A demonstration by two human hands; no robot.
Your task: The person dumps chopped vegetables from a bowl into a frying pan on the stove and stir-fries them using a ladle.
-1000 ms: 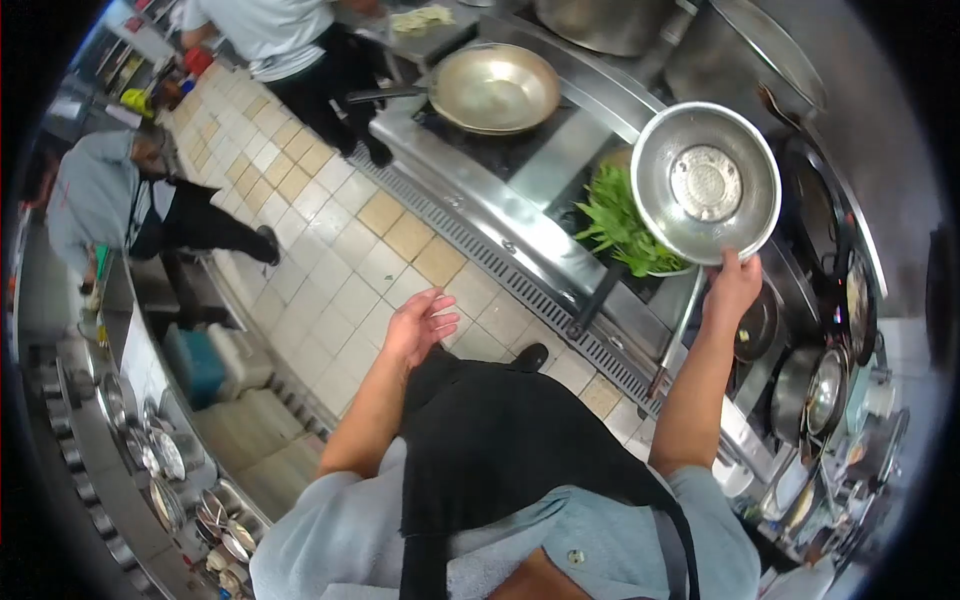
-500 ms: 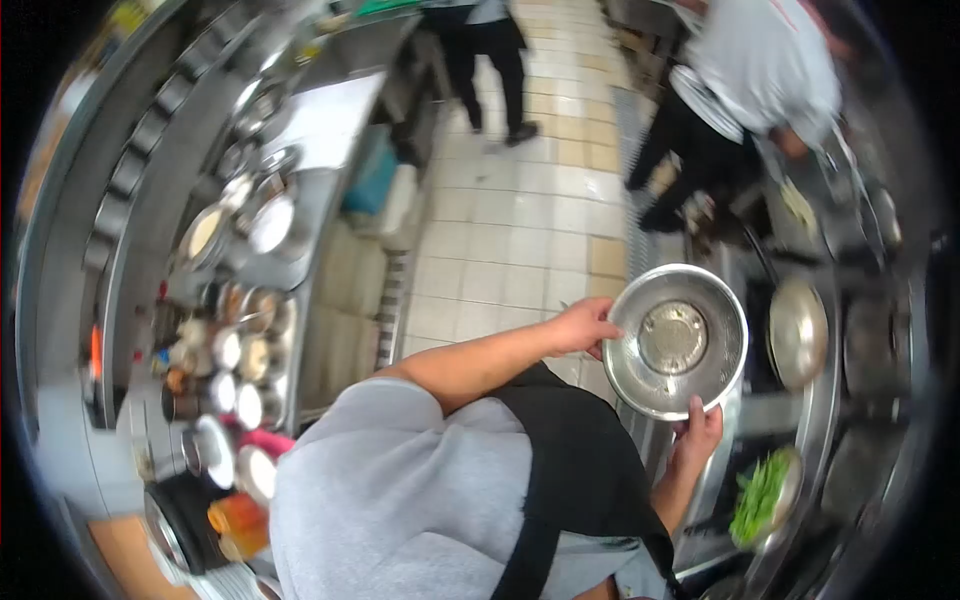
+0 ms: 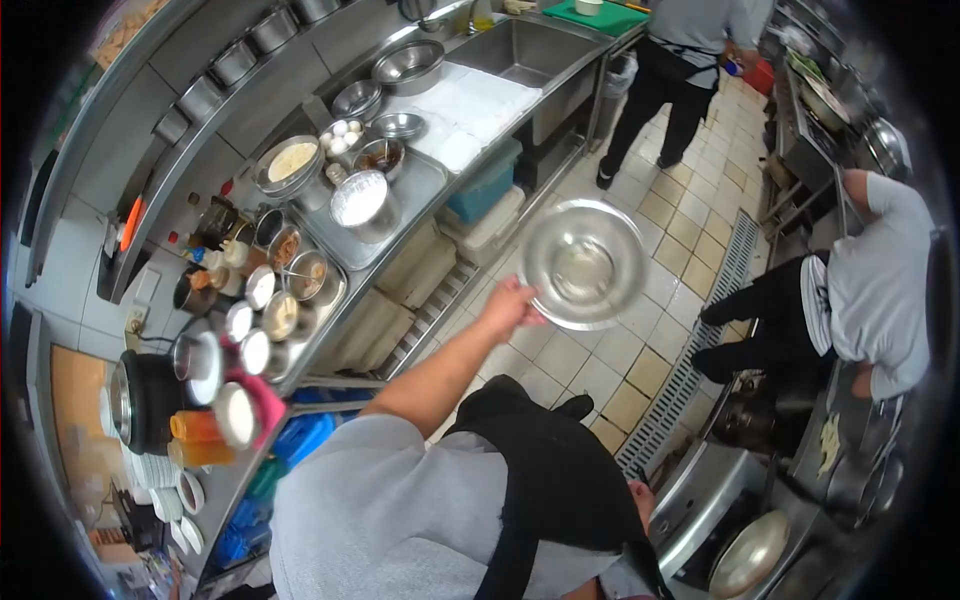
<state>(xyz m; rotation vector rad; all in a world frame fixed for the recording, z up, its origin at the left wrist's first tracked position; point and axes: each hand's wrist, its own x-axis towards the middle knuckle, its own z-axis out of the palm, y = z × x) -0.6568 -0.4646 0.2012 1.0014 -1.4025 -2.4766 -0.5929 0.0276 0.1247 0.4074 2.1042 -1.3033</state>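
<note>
My left hand (image 3: 515, 303) grips the near-left rim of a wide, round metal bowl (image 3: 625, 240), thumb on the upper side. The bowl hangs over the tiled floor at arm's length, with its inside facing me. Its inner wall and base look finely dotted, like a colander's, and I see no food in it. My right hand (image 3: 641, 500) is low beside the black apron (image 3: 565, 450), mostly hidden by it. Only a small part of that hand shows, near the cooking line, so its grip is unclear.
Along the left counter (image 3: 420, 185) stand metal bowls, a bowl of eggs (image 3: 343, 136) and several sauce containers. A sink (image 3: 520, 50) lies beyond. One person (image 3: 680, 60) stands ahead in the aisle, another (image 3: 870, 280) at the right-hand stoves. A pan (image 3: 750, 553) sits lower right.
My view has turned left towards the counter. The bowl has swung from over the stove side to over the aisle. My right hand has let go of its rim and dropped to my side.
</note>
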